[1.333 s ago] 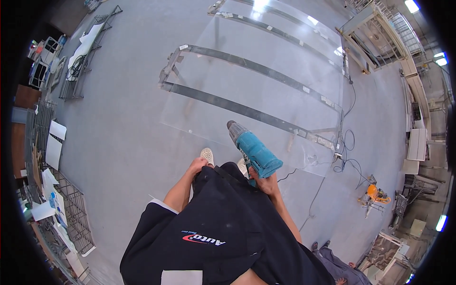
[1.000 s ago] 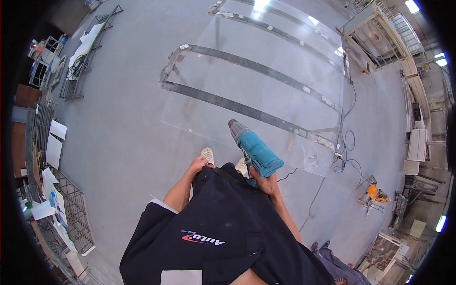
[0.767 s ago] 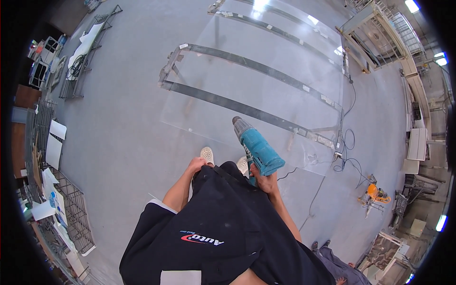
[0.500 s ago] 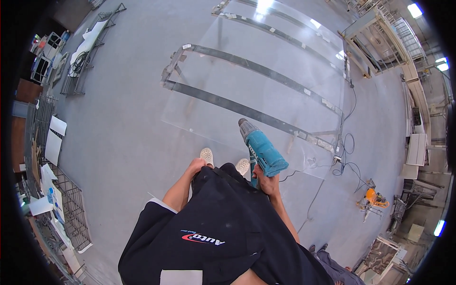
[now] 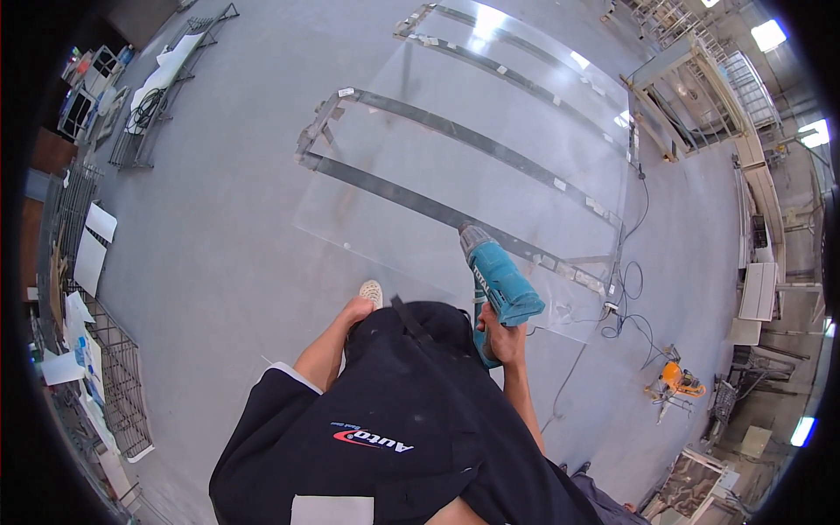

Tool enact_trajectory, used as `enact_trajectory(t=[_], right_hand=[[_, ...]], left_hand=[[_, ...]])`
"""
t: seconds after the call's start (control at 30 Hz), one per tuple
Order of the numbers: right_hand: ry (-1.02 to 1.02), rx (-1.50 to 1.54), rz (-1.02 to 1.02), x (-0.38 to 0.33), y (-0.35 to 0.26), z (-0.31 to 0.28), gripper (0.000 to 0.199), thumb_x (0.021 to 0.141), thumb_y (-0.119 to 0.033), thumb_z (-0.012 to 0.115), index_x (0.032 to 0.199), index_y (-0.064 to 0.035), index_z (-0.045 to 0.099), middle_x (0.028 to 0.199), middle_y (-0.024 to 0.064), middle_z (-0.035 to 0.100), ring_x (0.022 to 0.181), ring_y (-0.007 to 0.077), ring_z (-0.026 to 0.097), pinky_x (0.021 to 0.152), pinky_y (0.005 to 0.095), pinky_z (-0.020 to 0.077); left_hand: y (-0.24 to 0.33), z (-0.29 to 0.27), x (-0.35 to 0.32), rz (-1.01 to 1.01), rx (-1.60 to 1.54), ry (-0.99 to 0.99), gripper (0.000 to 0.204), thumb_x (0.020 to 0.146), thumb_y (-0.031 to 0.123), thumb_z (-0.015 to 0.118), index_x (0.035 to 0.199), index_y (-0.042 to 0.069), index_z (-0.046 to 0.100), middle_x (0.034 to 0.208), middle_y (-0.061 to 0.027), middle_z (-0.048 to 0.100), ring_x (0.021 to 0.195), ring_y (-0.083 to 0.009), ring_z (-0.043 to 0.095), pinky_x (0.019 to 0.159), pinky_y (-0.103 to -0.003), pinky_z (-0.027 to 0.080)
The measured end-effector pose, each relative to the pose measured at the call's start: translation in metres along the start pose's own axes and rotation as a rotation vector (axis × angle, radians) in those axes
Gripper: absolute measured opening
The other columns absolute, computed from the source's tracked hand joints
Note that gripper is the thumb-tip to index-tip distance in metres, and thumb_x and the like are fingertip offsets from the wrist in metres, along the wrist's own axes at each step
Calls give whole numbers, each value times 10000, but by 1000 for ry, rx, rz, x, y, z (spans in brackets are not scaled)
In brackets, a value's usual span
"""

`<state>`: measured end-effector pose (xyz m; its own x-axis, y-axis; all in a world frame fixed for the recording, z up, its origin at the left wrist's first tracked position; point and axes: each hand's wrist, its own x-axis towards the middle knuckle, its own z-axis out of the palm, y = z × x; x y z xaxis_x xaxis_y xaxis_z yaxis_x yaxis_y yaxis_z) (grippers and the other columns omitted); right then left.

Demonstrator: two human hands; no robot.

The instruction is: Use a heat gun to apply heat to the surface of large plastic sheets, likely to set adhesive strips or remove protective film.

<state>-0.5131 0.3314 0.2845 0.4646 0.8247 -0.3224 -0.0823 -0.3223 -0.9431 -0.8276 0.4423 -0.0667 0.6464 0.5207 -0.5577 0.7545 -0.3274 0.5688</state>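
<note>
My right hand (image 5: 500,337) grips the handle of a teal cordless drill (image 5: 496,278), its nose pointing up and away toward a large clear sheet (image 5: 490,184) lying on a grey metal frame (image 5: 411,199) on the floor. My left hand (image 5: 357,309) rests at the waist of my dark apron, fingers curled, holding nothing that shows. The toe of my pale shoe (image 5: 371,290) peeks out just beyond the left hand, near the sheet's near edge.
A black cable (image 5: 626,297) runs along the sheet's right edge to a plug block. An orange tool (image 5: 674,378) lies on the floor at right. Wire racks (image 5: 131,140) and white sheets line the left side; metal frames and shelving stand at far right.
The drill in my right hand has shifted to the right and slightly lower. My left hand has stayed at my waist.
</note>
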Motion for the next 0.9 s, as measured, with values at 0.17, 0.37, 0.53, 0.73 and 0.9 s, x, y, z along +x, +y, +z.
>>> enact_trajectory(t=[0.17, 0.37, 0.53, 0.73, 0.9], right_hand=[[-42, -49, 20, 1, 0, -2, 268, 896, -250, 710, 959, -6, 621, 798, 24, 614, 641, 111, 583, 578, 268, 496], [-52, -31, -5, 5, 0, -6, 296, 910, -247, 707, 1037, 1, 605, 798, 52, 606, 692, 129, 601, 584, 277, 524], [16, -86, -3, 10, 9, -8, 288, 905, -227, 712, 1044, -1, 599, 793, 46, 606, 659, 126, 595, 580, 273, 526], [-150, -149, -34, 13, -7, -10, 237, 876, -186, 707, 993, 2, 622, 788, 44, 629, 617, 125, 594, 565, 288, 502], [-174, -228, -73, 12, -14, 3, 257, 839, -171, 724, 1001, 1, 624, 766, 55, 632, 622, 144, 600, 571, 313, 488]], left_hand=[[-2, -2, -1, -67, -16, -28, 373, 759, 374, 590, 857, 45, 735, 960, -200, 696, 937, -365, 676, 773, -451, 542], [-5, 0, -7, 55, 100, -15, 362, 780, 395, 572, 835, 71, 724, 928, -194, 698, 903, -375, 668, 766, -451, 530], [-4, 2, -6, -79, 7, -53, 399, 750, 350, 583, 898, 5, 720, 998, -215, 688, 969, -369, 668, 831, -432, 527], [5, -3, -4, -172, -96, -53, 390, 751, 320, 574, 918, -3, 717, 1012, -233, 678, 990, -369, 660, 845, -436, 520], [6, -4, -8, -159, -223, -14, 425, 789, 407, 561, 934, 34, 705, 958, -213, 686, 922, -387, 666, 751, -435, 522]])
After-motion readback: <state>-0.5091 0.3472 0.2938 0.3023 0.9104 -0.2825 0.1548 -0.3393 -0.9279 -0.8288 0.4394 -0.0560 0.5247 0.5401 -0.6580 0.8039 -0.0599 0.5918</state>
